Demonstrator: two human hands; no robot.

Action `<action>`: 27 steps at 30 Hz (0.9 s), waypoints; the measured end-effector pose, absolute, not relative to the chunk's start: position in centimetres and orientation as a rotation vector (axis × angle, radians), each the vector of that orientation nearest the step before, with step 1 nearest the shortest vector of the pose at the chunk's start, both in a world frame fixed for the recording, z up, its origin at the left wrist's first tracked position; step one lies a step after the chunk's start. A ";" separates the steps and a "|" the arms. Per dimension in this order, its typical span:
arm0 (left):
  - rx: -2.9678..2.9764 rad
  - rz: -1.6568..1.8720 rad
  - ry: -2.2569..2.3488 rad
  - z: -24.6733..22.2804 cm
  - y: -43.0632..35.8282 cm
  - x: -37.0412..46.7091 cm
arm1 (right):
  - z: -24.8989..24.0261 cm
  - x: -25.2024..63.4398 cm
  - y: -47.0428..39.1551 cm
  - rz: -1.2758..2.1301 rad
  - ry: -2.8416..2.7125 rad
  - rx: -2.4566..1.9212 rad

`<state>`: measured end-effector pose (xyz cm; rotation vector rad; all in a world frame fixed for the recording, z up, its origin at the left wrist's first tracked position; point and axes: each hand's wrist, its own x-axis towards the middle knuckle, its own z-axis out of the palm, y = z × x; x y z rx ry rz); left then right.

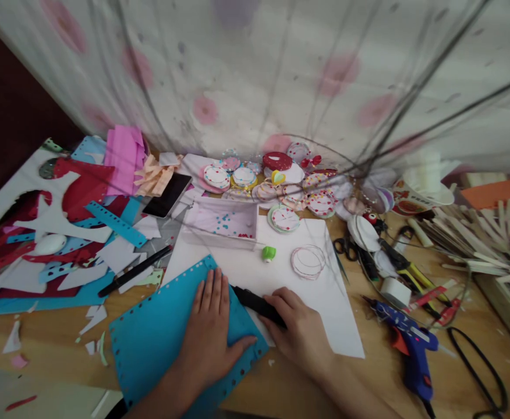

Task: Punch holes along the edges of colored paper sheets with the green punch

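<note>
Spread flat, my left hand (209, 326) presses on a blue sheet (159, 331) that has rows of round holes along its edges. My right hand (301, 329) is closed around a black hole punch (259, 305), whose front end meets the right edge of the sheet. Whether its jaws are pressed together cannot be made out. Under and behind them lies white paper (342, 314). On it stand a small white box (222, 240) with blue and red dots inside, a green bead-like piece (268, 253) and a coil of thin wire (308, 261).
Coloured paper scraps (71, 233), a black pen (135, 270) and a phone (167, 195) lie to the left. Decorated paper discs (283, 218) line the back. On the right are scissors (346, 249), a blue glue gun (416, 349), pliers (412, 276) and wooden sticks (495, 233).
</note>
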<state>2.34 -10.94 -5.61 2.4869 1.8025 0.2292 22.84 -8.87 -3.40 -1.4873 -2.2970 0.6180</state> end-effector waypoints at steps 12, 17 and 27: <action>2.469 0.259 1.824 -5.4 -10.9 2.5 | -4.1 20.3 -5.7 0.525 -2.306 -1.442; 2.471 0.279 1.824 -5.4 -10.9 2.5 | -4.1 19.7 -4.9 0.512 -2.300 -1.445; 2.501 0.326 1.814 -5.7 -11.0 2.5 | -4.0 18.2 -3.9 0.497 -2.292 -1.459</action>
